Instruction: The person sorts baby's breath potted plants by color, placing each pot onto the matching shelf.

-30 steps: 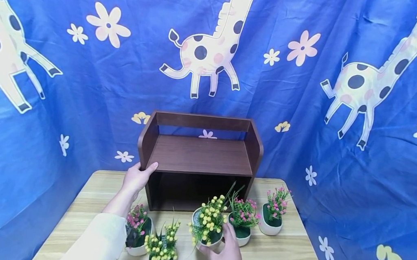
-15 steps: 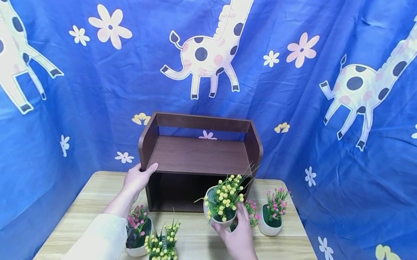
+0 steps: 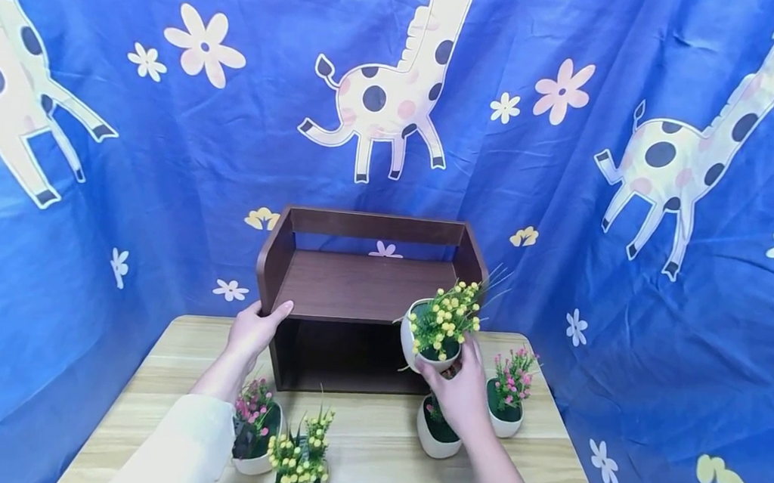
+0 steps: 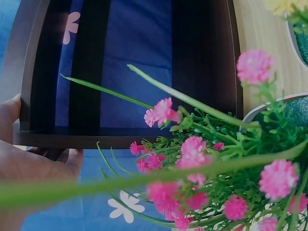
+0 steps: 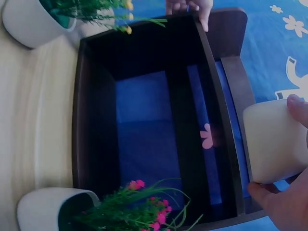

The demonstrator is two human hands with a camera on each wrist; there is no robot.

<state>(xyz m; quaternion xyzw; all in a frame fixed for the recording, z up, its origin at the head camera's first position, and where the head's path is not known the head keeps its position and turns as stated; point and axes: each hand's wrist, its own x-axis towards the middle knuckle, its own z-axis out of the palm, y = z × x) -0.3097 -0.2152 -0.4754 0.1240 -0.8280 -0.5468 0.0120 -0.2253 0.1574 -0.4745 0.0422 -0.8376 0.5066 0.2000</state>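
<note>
Left hand (image 3: 253, 331) grips front left corner of dark wooden shelf unit (image 3: 369, 289), likely steadying it. Right hand (image 3: 460, 391) curls round white pot of yellow-flowered plant (image 3: 437, 333), held in air at top shelf's front right edge. Half second earlier: pot lower, before lower compartment. Other potted plants stay on bench (image 3: 546, 474).

Blue giraffe-print curtain (image 3: 160, 178), light wooden table (image 3: 370, 452)
</note>
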